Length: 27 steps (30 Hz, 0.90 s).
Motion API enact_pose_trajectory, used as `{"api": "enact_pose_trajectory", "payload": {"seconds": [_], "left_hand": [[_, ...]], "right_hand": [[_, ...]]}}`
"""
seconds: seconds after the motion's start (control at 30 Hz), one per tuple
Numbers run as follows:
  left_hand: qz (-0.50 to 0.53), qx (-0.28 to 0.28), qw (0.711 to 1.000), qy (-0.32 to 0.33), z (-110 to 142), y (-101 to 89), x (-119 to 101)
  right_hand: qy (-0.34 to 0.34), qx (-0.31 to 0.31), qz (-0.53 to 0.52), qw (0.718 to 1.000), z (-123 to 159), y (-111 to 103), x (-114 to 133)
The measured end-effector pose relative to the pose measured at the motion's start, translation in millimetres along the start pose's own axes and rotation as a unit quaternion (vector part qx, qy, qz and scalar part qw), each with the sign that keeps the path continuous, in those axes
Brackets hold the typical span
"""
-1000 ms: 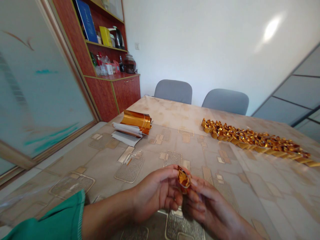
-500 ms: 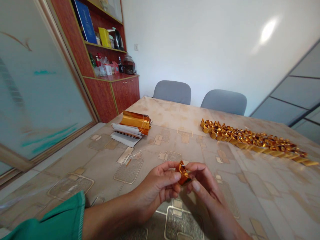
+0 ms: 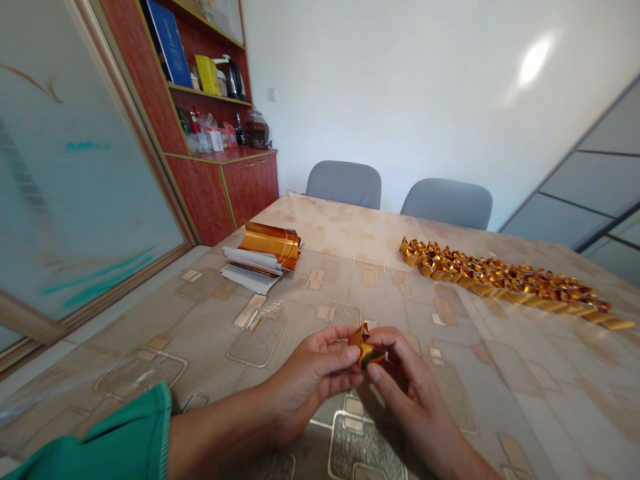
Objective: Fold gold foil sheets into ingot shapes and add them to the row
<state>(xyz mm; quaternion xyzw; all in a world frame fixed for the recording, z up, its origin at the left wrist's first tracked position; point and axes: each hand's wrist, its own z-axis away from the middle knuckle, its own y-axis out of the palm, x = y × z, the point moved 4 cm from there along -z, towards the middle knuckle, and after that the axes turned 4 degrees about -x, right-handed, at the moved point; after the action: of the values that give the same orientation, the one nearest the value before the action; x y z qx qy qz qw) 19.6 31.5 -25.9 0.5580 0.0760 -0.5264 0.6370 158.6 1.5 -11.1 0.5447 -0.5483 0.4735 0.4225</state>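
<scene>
A small folded piece of shiny gold paper (image 3: 367,347) is pinched between both of my hands just above the patterned table (image 3: 210,320). My left hand (image 3: 313,373) grips its left side with thumb and fingertips. My right hand (image 3: 407,390) holds its right side, thumb pressed on the fold. A long row of several finished gold paper pieces (image 3: 505,280) lies across the table at the far right. A stack of gold foil sheets on white paper (image 3: 265,250) rests at the far left.
Two grey chairs (image 3: 344,183) (image 3: 447,203) stand behind the table. A red wooden cabinet with shelves of bottles, a kettle and books (image 3: 220,133) fills the back left. A frosted glass door (image 3: 60,187) runs along the left.
My hands turned the gold piece and pressed it flatter. It sits a little lower and more folded than one second ago.
</scene>
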Motion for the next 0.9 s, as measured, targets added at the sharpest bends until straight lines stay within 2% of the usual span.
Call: {"api": "enact_pose_trajectory", "payload": {"seconds": [0.13,0.33,0.5,0.63,0.9], "left_hand": [[-0.003,-0.031,0.999,0.019,2.3,1.3,-3.9],[-0.069,-0.037,0.996,0.041,3.4,1.5,-2.0],[-0.132,-0.039,0.987,0.083,1.0,-1.7,-5.1],[-0.154,-0.052,0.981,0.102,1.2,-1.9,-8.9],[-0.137,0.001,0.986,0.091,-0.6,1.0,-5.2]], "right_hand": [[0.058,-0.015,-0.108,0.992,1.5,-0.9,-5.5],[0.068,0.011,-0.11,0.991,-0.2,-0.4,-8.6],[0.109,-0.003,-0.184,0.977,-4.0,0.6,-9.5],[0.135,-0.012,-0.206,0.969,-4.9,-1.3,-10.0],[0.162,0.018,-0.288,0.944,-5.4,-1.0,-12.4]]}}
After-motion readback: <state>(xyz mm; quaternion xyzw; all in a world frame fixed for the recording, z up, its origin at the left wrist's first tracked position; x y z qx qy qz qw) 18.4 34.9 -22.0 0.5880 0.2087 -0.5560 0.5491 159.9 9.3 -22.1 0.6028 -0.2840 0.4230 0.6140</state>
